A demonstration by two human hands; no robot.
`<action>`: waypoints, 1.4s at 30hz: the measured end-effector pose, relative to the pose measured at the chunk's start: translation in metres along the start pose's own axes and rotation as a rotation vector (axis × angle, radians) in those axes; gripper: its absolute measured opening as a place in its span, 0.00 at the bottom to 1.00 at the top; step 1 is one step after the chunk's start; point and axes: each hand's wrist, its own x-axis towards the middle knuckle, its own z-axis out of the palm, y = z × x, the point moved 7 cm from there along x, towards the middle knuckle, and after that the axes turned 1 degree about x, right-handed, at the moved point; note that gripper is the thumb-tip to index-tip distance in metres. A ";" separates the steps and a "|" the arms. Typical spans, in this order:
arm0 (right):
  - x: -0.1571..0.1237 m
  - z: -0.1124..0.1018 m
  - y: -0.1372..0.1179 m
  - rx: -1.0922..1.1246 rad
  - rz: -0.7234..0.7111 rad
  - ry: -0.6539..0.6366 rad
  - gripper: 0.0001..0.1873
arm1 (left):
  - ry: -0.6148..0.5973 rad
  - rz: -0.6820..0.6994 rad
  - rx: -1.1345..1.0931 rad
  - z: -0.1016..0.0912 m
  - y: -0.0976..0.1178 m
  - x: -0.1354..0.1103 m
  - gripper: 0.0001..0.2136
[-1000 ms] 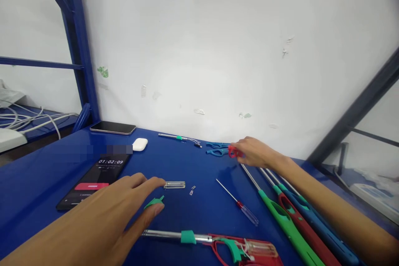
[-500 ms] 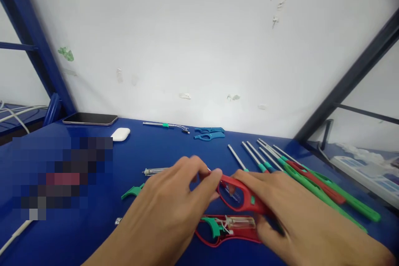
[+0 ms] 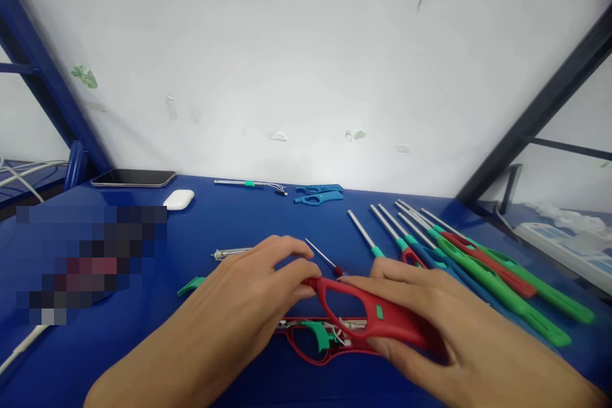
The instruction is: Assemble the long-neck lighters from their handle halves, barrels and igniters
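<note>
Both my hands hold a red lighter shell half (image 3: 401,322) above the table. My left hand (image 3: 268,293) pinches its narrow front end, and my right hand (image 3: 425,325) wraps round the broad handle end. Just below lies the other red shell half (image 3: 318,360), open side up, with a green trigger (image 3: 319,336) and white wires inside; its left end is hidden behind my left hand. A thin screwdriver (image 3: 327,258) with a red handle lies beyond the held shell. Left of my left hand are a clear fuel tank (image 3: 228,254) and a loose green trigger (image 3: 191,285).
Several long-nosed lighters (image 3: 478,261) lie fanned out at the right. Toward the wall are two blue shell halves (image 3: 319,197) and a metal lighter tube (image 3: 234,183) with wires. A phone (image 3: 134,177) and a white earbud case (image 3: 179,199) lie at back left.
The held red shell half has come down and toward me, now partly over the other half. Its flat outer side has turned more toward the camera, and the screwdriver behind it shows more.
</note>
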 end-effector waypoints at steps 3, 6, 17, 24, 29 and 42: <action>0.004 0.004 0.005 0.045 0.010 -0.108 0.26 | -0.028 0.052 -0.002 0.007 -0.004 -0.005 0.19; 0.009 0.008 0.010 0.086 0.034 -0.135 0.25 | -0.014 0.083 0.071 0.006 -0.006 -0.013 0.23; 0.004 0.027 0.004 0.112 0.000 -0.196 0.13 | -0.075 0.024 0.101 0.023 -0.008 -0.025 0.10; 0.006 0.046 -0.005 0.046 -0.018 -0.128 0.14 | -0.069 0.009 0.041 0.028 -0.016 -0.030 0.11; 0.012 0.050 -0.008 0.045 -0.062 -0.139 0.19 | -0.066 0.041 0.026 0.032 -0.018 -0.036 0.10; 0.001 0.047 0.002 0.074 -0.035 -0.104 0.14 | -0.125 0.012 0.071 0.043 -0.022 -0.034 0.13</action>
